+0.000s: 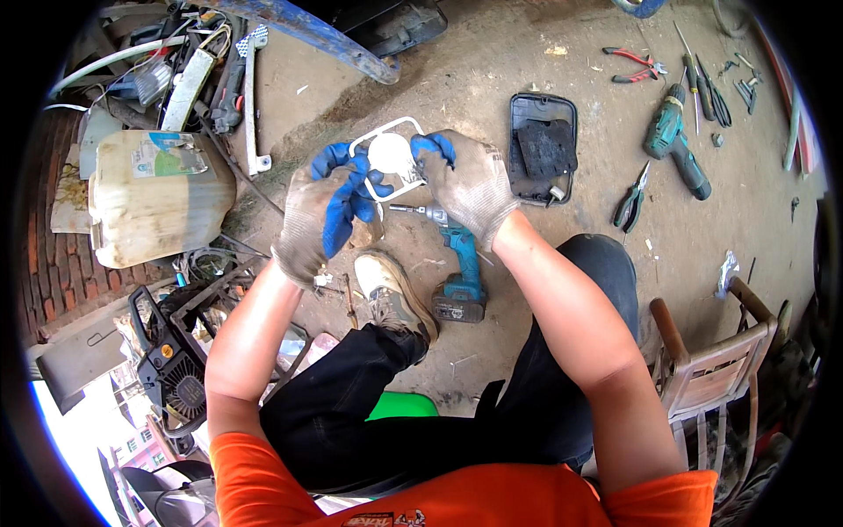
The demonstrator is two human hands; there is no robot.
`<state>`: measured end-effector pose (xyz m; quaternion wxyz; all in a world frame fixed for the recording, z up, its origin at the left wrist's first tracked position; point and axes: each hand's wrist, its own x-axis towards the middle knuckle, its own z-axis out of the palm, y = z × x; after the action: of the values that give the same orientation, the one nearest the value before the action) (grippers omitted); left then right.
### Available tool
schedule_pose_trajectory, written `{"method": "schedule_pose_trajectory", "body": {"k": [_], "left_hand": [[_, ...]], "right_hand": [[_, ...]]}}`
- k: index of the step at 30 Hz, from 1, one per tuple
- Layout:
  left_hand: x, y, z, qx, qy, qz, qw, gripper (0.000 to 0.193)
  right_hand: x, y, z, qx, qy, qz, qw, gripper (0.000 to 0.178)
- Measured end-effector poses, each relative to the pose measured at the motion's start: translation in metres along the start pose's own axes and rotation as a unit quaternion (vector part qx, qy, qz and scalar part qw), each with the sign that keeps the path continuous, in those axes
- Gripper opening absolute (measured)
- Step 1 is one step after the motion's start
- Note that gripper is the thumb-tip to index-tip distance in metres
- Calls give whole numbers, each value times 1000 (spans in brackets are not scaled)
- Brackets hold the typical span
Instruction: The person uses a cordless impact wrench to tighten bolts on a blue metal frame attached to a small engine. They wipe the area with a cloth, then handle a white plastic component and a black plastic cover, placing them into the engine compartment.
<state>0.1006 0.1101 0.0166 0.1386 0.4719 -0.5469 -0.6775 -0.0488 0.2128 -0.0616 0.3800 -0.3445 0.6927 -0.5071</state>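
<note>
Left hand: the gloved left hand (318,209) is curled partway, and its blue fingertips have hold of the left side of the frame.
Right hand: the gloved right hand (467,180) is bent in a pinch, gripping the right side of the frame.
White frame: the white frame (384,130) is up between both hands, a bit tilted, with a round white piece (391,155) showing inside it.
Blue drill: a blue power drill (462,255) is on the ground just below the hands, next to the left shoe (386,279).
Black tray: a black tray (533,107) is right of the right hand, with a dark flat block (546,149) in it.
Tools: farther right are a green drill (669,130), red-handled pliers (639,67) and dark-handled pliers (631,200).
Big jug: a dirty, cream plastic jug (158,202) is left of the left hand.
Chair: a wooden chair (716,362) is at the lower right.
</note>
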Motion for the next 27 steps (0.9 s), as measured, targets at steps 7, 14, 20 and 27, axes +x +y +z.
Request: {"method": "schedule_pose_trajectory", "body": {"k": [7, 14, 20, 27], "left_hand": [[-4, 6, -2, 45, -20, -1, 999, 20], [7, 4, -9, -24, -92, -36, 995, 21], [15, -6, -20, -88, -132, -35, 987, 30], [19, -31, 7, -3, -117, 24, 993, 50]], "right_hand": [[16, 2, -23, 207, 31, 86, 974, 25], [8, -6, -12, 121, -53, 72, 989, 37], [12, 7, -22, 424, 6, 81, 902, 48], [-14, -8, 8, 206, -44, -46, 977, 36]]}}
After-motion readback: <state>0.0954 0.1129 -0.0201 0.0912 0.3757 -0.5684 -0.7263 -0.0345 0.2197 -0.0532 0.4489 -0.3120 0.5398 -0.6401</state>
